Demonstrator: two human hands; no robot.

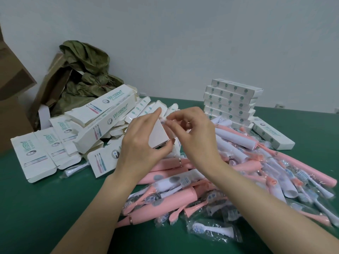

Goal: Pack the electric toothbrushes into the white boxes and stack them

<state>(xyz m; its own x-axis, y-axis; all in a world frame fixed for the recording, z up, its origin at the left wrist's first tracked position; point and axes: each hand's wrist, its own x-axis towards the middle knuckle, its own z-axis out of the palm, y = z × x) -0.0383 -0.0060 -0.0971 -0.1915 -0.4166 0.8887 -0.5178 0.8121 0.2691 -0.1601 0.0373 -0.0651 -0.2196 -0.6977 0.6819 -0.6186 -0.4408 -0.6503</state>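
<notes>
White box [158, 133]: one, raised above the desk [45, 208] and clamped in the left grip [141, 143], thumb at its lower corner, fingers curled over its upper edge.
Right grip [192, 132]: fingertips pinched together on a small pale item [166, 119] at the box's top edge; whether this was a flap or a wrapped part could not be told.
Electric toothbrushes [170, 204]: loose pile, pink and white, in clear wrappers, lying on the desk beneath both grips and spreading out to the right of the right grip.
Flat boxes [36, 153]: heap, unfolded, printed, on the desk left of the left grip.
Stack of closed boxes [231, 101]: several high, beyond the right grip and to its right.
Single closed box [273, 135]: lying just beside the stack, further right.
Olive bag [86, 70]: crumpled, beyond the left grip, against the wall, spilling from a brown carton [44, 92].
Desk: green surface.
</notes>
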